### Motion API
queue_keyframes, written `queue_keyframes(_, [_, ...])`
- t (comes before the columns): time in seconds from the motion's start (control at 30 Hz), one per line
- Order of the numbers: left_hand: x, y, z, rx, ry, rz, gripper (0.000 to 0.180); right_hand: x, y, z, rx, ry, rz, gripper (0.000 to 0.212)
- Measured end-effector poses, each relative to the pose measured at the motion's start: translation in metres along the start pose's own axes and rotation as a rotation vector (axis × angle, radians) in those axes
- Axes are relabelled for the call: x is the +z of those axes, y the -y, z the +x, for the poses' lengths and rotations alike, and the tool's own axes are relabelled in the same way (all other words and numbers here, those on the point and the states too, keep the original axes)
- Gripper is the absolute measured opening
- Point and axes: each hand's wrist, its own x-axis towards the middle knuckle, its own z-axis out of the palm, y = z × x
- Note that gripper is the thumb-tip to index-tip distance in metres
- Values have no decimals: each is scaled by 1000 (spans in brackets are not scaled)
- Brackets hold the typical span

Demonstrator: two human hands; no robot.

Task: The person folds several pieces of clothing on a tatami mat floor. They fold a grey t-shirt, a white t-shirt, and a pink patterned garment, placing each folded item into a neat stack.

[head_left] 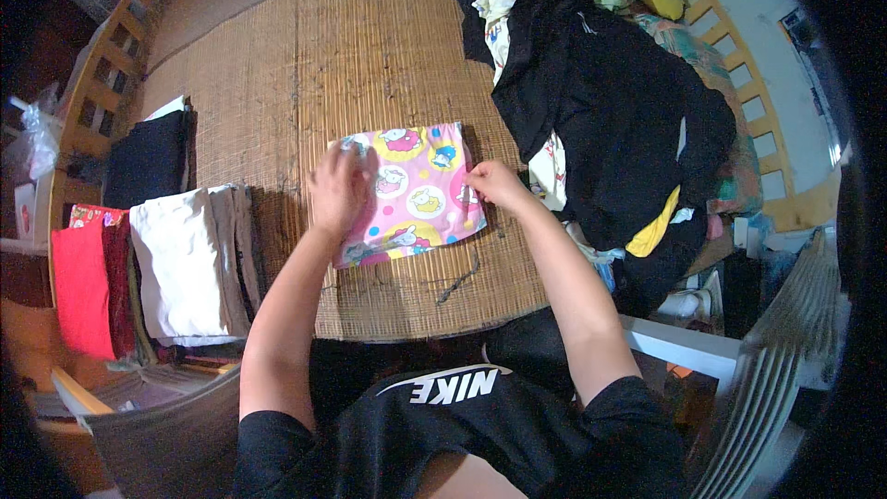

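A folded pink cloth [407, 187] with a cartoon print in yellow, white and blue lies on the woven mat [370, 65] in front of me. My right hand [497, 187] pinches its right edge between thumb and fingers. At the opposite side, my left hand [338, 189] is over the cloth's left edge. Motion smears the left fingers, so whether they grip it is not clear. The cloth's upper edge is fairly straight, and its lower edge slants up to the right.
Folded clothes stand to the left: a red stack [88, 282], a white garment [185, 263] and a black pile [148, 162]. A heap of loose black clothing [619, 102] covers the right side. A wooden rail [739, 65] runs behind it. A striped chair [762, 407] is at lower right.
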Motion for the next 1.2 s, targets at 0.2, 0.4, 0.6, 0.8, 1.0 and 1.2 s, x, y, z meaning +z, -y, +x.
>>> queue_keyframes(0.2, [-2,-22,-37,81,361,170,59,2,-11,-19,56,-316,-203,18])
queue_keyframes(0.4, [-1,-17,-41,59,355,119,58,7,-6,-28,29,-454,-242,16])
queue_keyframes(0.6, [9,-15,-37,-63,182,-96,54,44,50,-25,-413,-437,-715,42])
queue_keyframes(0.8, [26,2,-27,-346,-81,-431,53,70,12,-8,-215,-592,-701,66])
queue_keyframes(1.0, [33,35,-46,-841,260,-870,45,90,29,-35,-52,-571,-314,75])
queue_keyframes(1.2, [37,6,-41,-808,217,-780,42,48,-39,13,65,-180,498,33])
